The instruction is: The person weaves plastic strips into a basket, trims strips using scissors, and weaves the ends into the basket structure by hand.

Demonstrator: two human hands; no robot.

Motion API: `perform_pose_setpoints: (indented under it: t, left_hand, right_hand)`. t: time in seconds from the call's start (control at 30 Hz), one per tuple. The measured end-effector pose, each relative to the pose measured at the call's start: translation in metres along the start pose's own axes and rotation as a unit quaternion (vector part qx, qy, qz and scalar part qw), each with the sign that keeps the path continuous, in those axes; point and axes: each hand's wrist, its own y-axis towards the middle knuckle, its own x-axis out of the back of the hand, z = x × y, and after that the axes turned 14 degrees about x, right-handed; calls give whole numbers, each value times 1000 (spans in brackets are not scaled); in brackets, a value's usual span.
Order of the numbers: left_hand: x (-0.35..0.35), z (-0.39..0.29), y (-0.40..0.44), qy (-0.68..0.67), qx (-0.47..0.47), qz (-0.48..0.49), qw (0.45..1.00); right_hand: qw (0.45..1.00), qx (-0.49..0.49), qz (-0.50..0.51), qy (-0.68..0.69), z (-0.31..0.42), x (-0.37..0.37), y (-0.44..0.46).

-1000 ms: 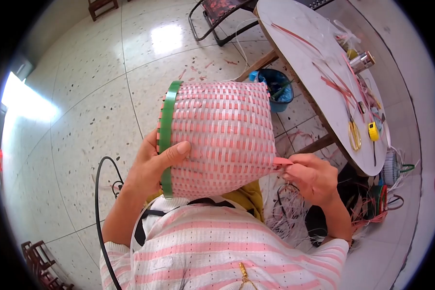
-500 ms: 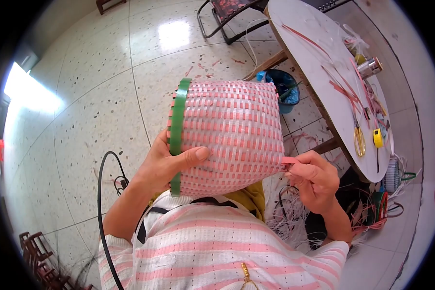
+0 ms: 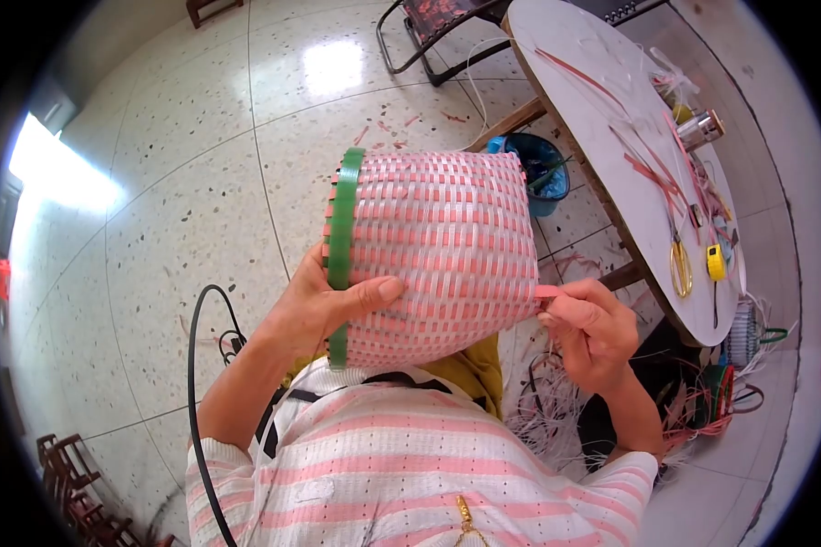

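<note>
A pink and white woven basket (image 3: 447, 228) lies on its side in front of my body, its green rim band (image 3: 340, 219) facing left. My left hand (image 3: 324, 305) grips the basket at that rim, the thumb lying on the outer weave and the fingers hidden behind or inside. At the basket's right end, a short pink plastic strip (image 3: 546, 291) sticks out from the edge. My right hand (image 3: 593, 328) pinches this strip between thumb and forefinger, close to the weave.
A white oval table (image 3: 575, 100) at the right bears scissors (image 3: 680, 267), a yellow tape measure (image 3: 715, 263) and loose red strips (image 3: 657, 173). Below its edge stands a blue-lined bin (image 3: 543, 196). A folding chair (image 3: 438, 32) is behind; tangled white strips (image 3: 556, 410) lie near my right arm.
The basket has turned slightly and shifted a little to the right. Both hands keep their hold, and the right hand with the strip has risen slightly.
</note>
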Motion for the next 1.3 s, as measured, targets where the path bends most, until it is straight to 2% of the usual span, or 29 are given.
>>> perform_pose_setpoints:
  t: [0.3,0.47,0.57,0.7,0.9,1.0,1.07,1.1,1.13,1.17,1.3]
  left_hand:
    - [-5,1,3,9,3,-9,1000]
    - [-8,-6,1,24,7,-16,1000]
    - [-8,-11,0,46,-7,-9,999]
    - [-4,-15,2,54,7,-18,998]
    - [3,-20,10,79,-9,18,997]
    - [4,-21,10,111,-31,10,993]
    - [-3,-24,2,171,-35,-72,982]
    - [-7,-21,-2,171,-35,-72,982]
    - [-11,-15,-7,271,-158,-174,934]
    - [-15,-11,-12,361,-275,-269,849]
    - [-26,-3,-26,411,-272,-219,842]
  right_hand:
    - [998,-9,18,-56,4,5,-1]
    - [995,-55,42,-65,7,7,4]
    - [995,-4,59,-75,11,9,7]
    - [997,-7,56,-58,17,9,4]
    - [998,-27,53,-9,31,12,5]
    - [998,-29,56,-6,35,10,4]
    - [997,-60,42,0,37,7,1]
    - [997,-60,43,0,39,7,1]
    - [997,-64,46,-13,41,6,1]
    - [996,-67,49,-25,43,5,2]
    - [997,-50,57,-34,47,0,4]
